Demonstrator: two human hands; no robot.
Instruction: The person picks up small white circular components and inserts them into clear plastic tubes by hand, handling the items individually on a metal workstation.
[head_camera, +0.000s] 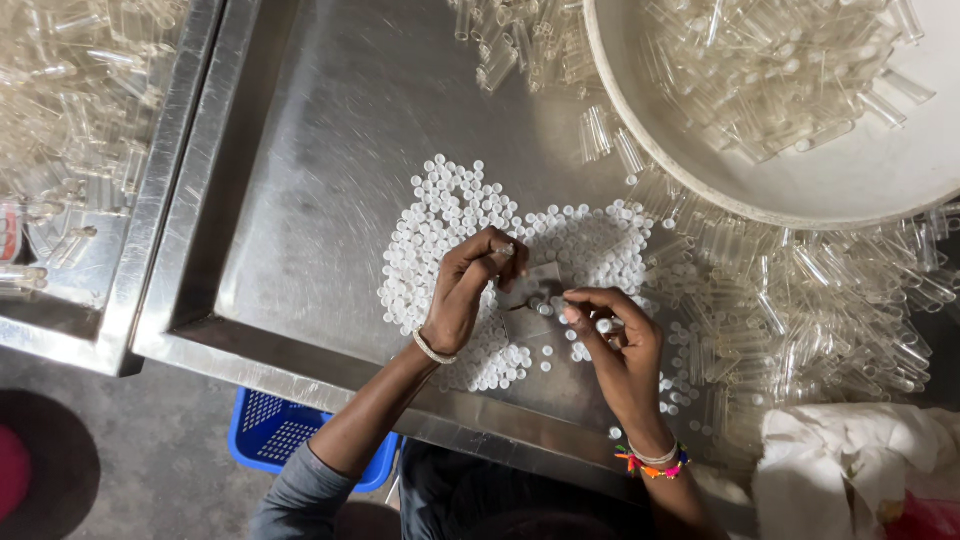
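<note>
**My two hands over the white caps on the steel bench**

From the head camera I look straight down. My left hand (470, 285) is curled over the heap of small white caps (440, 225), which lies in the middle of the steel bench (300, 200). Its fingers are bent together and pinch a clear tube (540, 272) at the tips. My right hand (615, 335) is just beside it, nearer to the front edge, and its fingers are closed around one white cap (603, 325). The two hands almost touch at the fingertips.

To the left of the heap the bench is bare metal up to its raised left rim, so there is much room on that side. On the right side a thick pile of clear tubes (800, 310) lies up to the right edge. At the far right corner stands a big white basin (850, 185) with more tubes inside. A white cloth (850, 460) lies at the near right corner. Under the front edge I see a blue basket (275, 430).
</note>
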